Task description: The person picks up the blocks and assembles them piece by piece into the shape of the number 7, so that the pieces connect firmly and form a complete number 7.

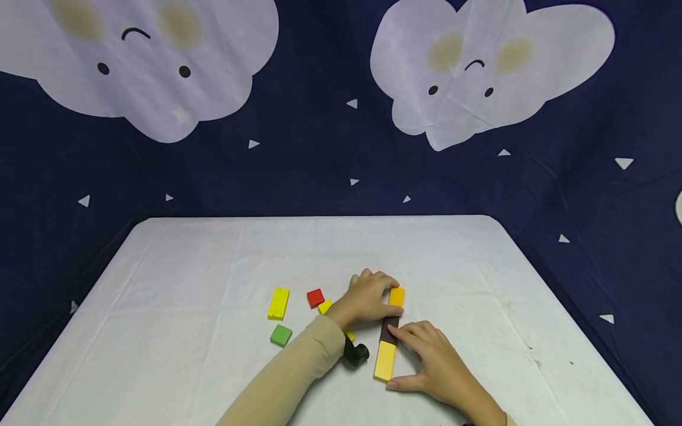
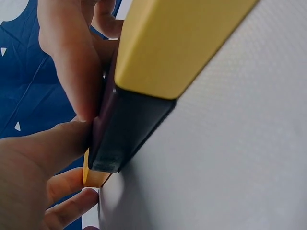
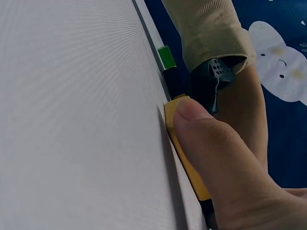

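Three flat blocks lie end to end in a row on the white table: an orange block point(image 1: 396, 297) at the far end, a dark brown block point(image 1: 389, 332) in the middle and a pale yellow block point(image 1: 384, 361) nearest me. My left hand point(image 1: 367, 299) holds the orange block, fingers at its far end and thumb near its join with the brown one. My right hand point(image 1: 439, 364) spans the near part of the row. Its thumb presses the near end of the pale yellow block, and its forefinger touches the brown block point(image 2: 134, 129).
Left of the row lie a bright yellow block point(image 1: 279, 304), a green block point(image 1: 280, 335), a red block point(image 1: 315, 298) and a small yellow block point(image 1: 325, 306). Another yellow piece point(image 1: 349, 335) is partly hidden by the left wrist, which wears a black camera point(image 1: 356, 353). Dark blue cloth surrounds the table point(image 1: 186, 266).
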`<state>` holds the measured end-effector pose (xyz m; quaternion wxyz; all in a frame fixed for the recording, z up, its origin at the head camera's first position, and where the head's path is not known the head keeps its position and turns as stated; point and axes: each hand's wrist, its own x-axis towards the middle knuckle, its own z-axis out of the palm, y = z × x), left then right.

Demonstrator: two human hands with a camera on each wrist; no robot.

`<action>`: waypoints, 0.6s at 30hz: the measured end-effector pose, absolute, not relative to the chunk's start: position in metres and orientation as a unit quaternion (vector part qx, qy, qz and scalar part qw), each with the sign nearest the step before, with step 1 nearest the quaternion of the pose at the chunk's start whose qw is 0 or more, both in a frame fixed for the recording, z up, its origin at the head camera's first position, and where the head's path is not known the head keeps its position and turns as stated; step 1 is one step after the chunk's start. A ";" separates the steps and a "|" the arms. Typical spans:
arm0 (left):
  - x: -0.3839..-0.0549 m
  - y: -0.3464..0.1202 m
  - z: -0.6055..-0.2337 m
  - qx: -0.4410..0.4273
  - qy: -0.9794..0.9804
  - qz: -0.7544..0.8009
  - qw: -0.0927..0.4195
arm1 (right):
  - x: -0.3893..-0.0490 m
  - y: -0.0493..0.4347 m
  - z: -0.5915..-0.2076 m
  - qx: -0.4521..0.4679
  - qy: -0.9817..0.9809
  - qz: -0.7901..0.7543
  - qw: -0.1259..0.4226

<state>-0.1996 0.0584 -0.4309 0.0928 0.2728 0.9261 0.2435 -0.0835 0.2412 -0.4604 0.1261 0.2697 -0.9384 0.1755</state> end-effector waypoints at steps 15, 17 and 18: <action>-0.202 0.053 -0.428 0.285 0.923 0.236 0.106 | -0.083 0.241 -0.460 0.265 -0.940 0.177 0.119; -0.202 0.052 -0.428 0.287 0.922 0.236 0.108 | -0.083 0.241 -0.460 0.265 -0.940 0.178 0.118; -0.203 0.052 -0.428 0.288 0.922 0.235 0.108 | -0.083 0.241 -0.460 0.265 -0.940 0.178 0.118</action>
